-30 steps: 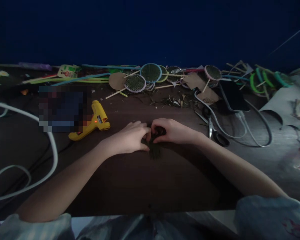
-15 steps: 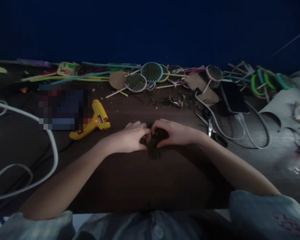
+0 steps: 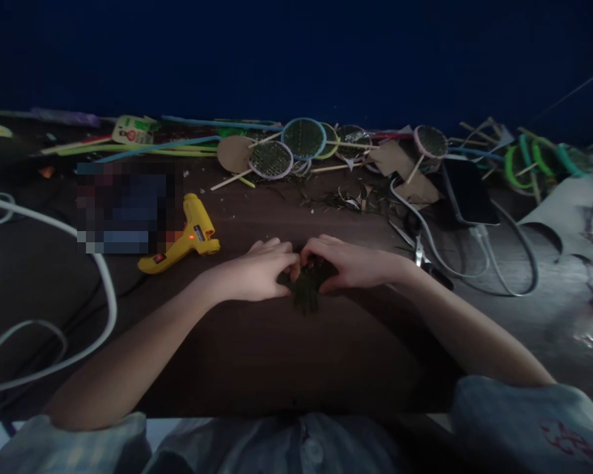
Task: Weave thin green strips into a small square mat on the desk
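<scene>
My left hand (image 3: 263,271) and my right hand (image 3: 352,264) meet over the middle of the dark table, fingertips close together. Between them is a small bunch of dark green leaf-like strips (image 3: 306,297), its loose ends fanned toward me. Both hands are closed, fingers and thumbs curled round the two sides of the bunch. The fingers hide its upper part, and dim light blurs how the strips are joined. To the left of my left hand lies a yellow hot glue gun (image 3: 184,243) with a small orange light.
Scissors (image 3: 418,250), a phone (image 3: 469,192) and a grey cable (image 3: 528,263) lie at right. Along the back are round hoops with green mesh on sticks (image 3: 304,138), cardboard pieces (image 3: 234,154) and leaf scraps (image 3: 348,197). A white cable (image 3: 109,289) loops at left.
My view has shifted slightly, so the things at the back right appear a little farther right. Both hands stay on the green strips, with only small finger movements; the loose ends look narrower.
</scene>
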Action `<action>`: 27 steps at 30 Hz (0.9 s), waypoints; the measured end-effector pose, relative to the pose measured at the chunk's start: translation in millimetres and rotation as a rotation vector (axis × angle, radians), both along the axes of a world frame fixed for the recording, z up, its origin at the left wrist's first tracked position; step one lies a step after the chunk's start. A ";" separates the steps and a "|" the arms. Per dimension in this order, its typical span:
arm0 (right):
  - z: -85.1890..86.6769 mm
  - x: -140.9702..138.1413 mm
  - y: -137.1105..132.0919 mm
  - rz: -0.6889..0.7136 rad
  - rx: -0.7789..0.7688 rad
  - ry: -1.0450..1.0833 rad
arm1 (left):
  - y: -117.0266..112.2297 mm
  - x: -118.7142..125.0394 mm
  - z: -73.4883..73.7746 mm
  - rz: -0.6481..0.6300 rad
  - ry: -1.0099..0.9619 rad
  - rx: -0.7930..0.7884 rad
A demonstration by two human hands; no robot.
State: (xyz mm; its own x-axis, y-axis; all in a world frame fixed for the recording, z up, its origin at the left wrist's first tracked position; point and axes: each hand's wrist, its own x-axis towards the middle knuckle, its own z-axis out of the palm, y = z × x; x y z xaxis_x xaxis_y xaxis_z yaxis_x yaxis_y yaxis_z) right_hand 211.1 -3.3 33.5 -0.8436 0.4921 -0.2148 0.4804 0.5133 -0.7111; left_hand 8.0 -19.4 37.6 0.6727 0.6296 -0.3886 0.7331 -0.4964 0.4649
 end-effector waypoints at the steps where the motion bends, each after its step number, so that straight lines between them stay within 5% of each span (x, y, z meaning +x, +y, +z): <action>1: -0.2 0.2 0.0 0.001 -0.001 0.002 | -0.2 -0.1 -0.6 0.000 0.003 0.000; 27: -4.7 -6.3 -4.9 -0.073 0.104 0.064 | -0.2 2.4 1.4 -0.039 0.002 0.046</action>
